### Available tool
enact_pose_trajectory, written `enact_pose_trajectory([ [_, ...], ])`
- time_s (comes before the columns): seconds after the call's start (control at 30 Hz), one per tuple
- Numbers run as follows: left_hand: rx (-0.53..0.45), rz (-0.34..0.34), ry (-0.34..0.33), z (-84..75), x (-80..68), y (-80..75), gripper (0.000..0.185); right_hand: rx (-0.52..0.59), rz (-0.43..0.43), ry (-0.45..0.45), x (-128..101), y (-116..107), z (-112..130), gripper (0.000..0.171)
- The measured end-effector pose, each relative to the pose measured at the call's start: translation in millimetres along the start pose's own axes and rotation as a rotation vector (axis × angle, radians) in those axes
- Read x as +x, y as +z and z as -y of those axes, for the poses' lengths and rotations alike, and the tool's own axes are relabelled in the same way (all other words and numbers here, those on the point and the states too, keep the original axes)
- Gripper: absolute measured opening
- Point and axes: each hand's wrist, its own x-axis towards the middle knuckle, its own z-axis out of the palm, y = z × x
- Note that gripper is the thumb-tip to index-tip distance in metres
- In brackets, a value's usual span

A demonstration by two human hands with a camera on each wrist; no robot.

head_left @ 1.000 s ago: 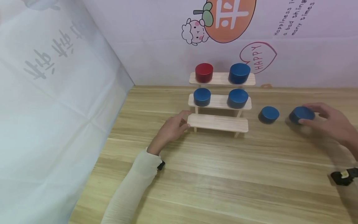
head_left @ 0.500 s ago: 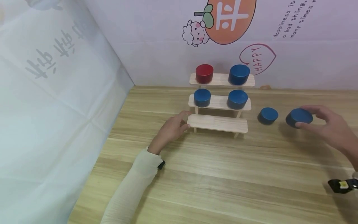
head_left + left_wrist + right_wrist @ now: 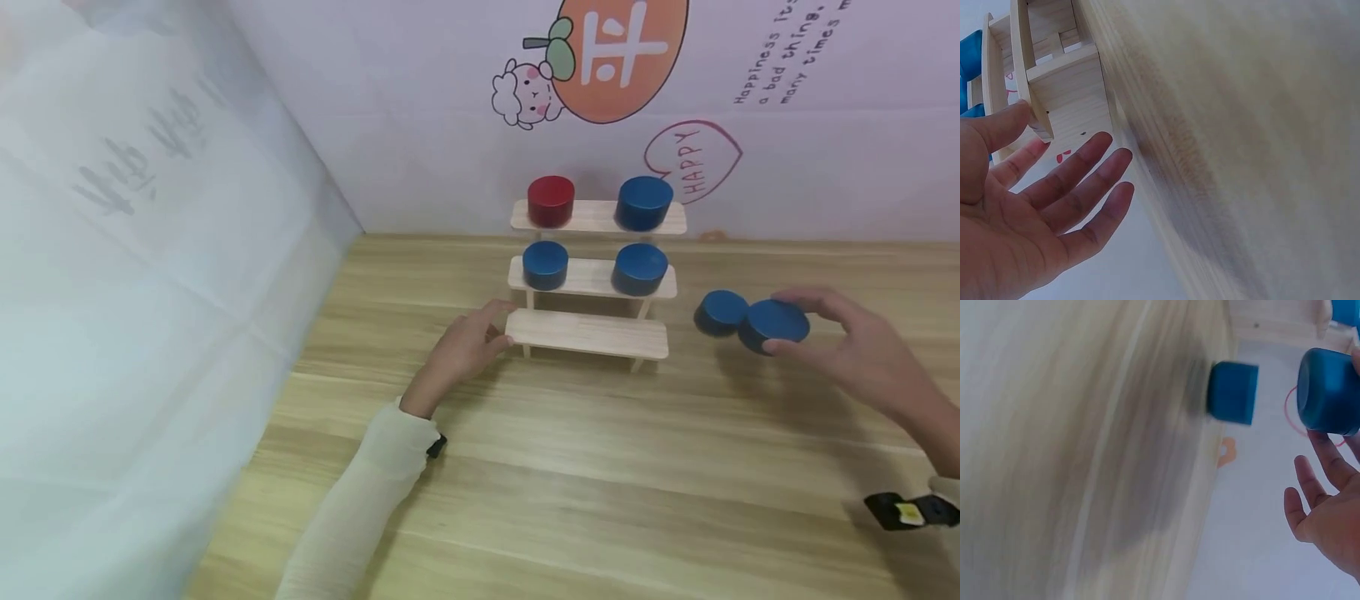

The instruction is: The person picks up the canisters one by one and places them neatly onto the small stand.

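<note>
At the left end of a three-tier wooden display stand (image 3: pixel 588 333), my left hand (image 3: pixel 463 346) pinches the lowest step between thumb and index finger. The other fingers (image 3: pixel 1088 194) spread loosely in the left wrist view. My right hand (image 3: pixel 855 350) grips a squat blue cylinder (image 3: pixel 775 323) by its sides, raised off the table in the right wrist view. Just left of it a smaller blue cylinder (image 3: pixel 722 313) stands on the table. A red cylinder (image 3: pixel 551 202) and a blue cylinder (image 3: pixel 644 203) occupy the top step. Two blue cylinders (image 3: pixel 545 265) sit on the middle step.
The wood-grain table (image 3: pixel 570 483) runs up to a white printed backdrop (image 3: pixel 435 125) just behind the stand. A white cloth (image 3: pixel 135 333) hangs along the left side. Bare wood shows on the lowest step.
My right hand has lifted the blue cylinder and brought it leftward, beside the smaller one on the table. The left hand keeps its hold on the stand.
</note>
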Motion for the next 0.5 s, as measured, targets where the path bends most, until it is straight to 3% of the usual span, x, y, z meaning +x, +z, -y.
enact_pose_trajectory([
  [0.13, -0.009, 0.014, 0.019, -3.3, 0.9, 4.1, 0.050, -0.033, -0.013, -0.006, -4, -3, 8, 0.069],
  [0.5, 0.036, 0.000, -0.010, -2.2, -2.4, -0.6, 0.049, -0.021, -0.035, -0.003, -3, 13, 40, 0.070],
])
